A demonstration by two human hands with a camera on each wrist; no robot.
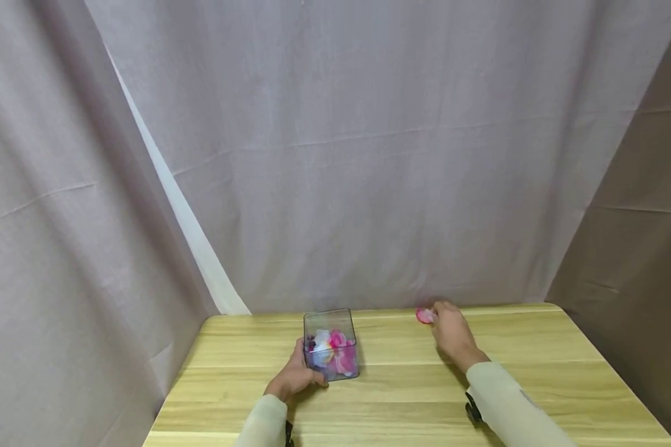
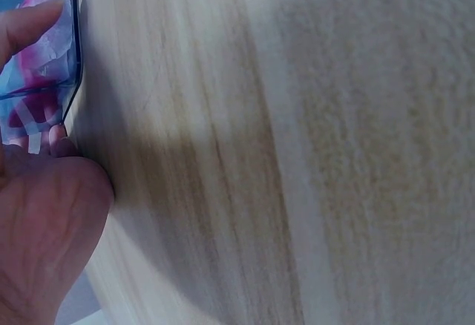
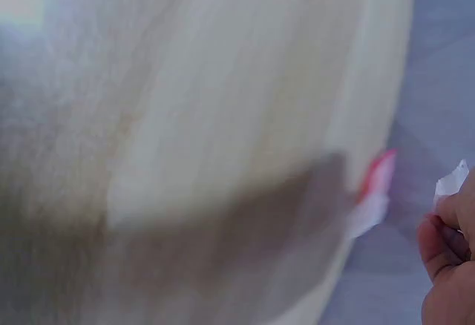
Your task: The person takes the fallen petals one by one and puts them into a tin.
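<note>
My left hand [image 1: 296, 377] grips a clear plastic box [image 1: 330, 320] at its left and near side, with the thumb along the front. Inside the box lie artificial flowers [image 1: 335, 354] in pink, white and purple. In the left wrist view the hand [image 2: 52, 221] curls round the box [image 2: 74, 65], only partly in frame. At the far right of the table my right hand [image 1: 451, 329] pinches a pink-and-white petal-like piece [image 1: 425, 316]. In the right wrist view a pink-and-white part [image 3: 375, 191] and a white part [image 3: 450, 182] show by the fingers; whether they join, I cannot tell.
The wood-grain table [image 1: 402, 397] has rounded far corners. Behind its far edge hangs a grey curtain [image 1: 369, 186], with another curtain [image 1: 61, 248] on the left and a darker one [image 1: 637, 267] on the right.
</note>
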